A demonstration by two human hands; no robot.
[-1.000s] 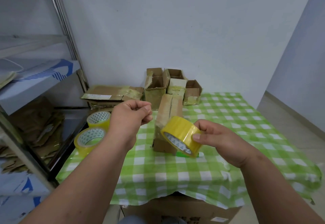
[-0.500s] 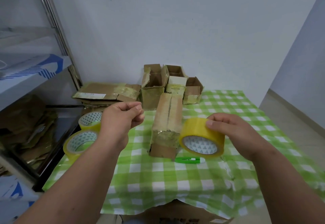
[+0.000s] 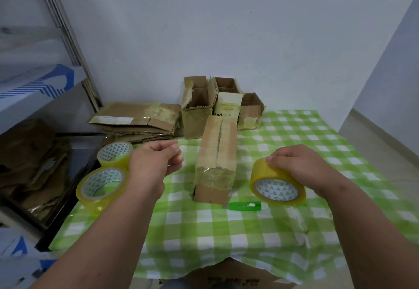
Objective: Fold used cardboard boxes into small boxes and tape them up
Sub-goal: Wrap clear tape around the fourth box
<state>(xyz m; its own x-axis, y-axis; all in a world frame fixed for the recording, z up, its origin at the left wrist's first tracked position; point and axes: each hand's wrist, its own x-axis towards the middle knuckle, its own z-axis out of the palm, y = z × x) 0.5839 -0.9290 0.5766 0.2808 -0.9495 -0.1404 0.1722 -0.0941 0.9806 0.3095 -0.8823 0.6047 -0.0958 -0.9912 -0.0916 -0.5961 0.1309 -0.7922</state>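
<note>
A long brown cardboard box (image 3: 216, 159), its near end wrapped in clear tape, lies on the green-and-white checked tablecloth (image 3: 226, 232) between the two hands. The right hand (image 3: 301, 166) grips a yellow roll of packing tape (image 3: 277, 181) just right of the box, above a green utility knife (image 3: 247, 206). The left hand (image 3: 154, 162) is curled, thumb against fingertips; whether it pinches anything I cannot tell. Behind, an upright white-panelled carton (image 3: 227, 106) reads "And". Two more yellow tape rolls (image 3: 102, 187) sit at left.
</note>
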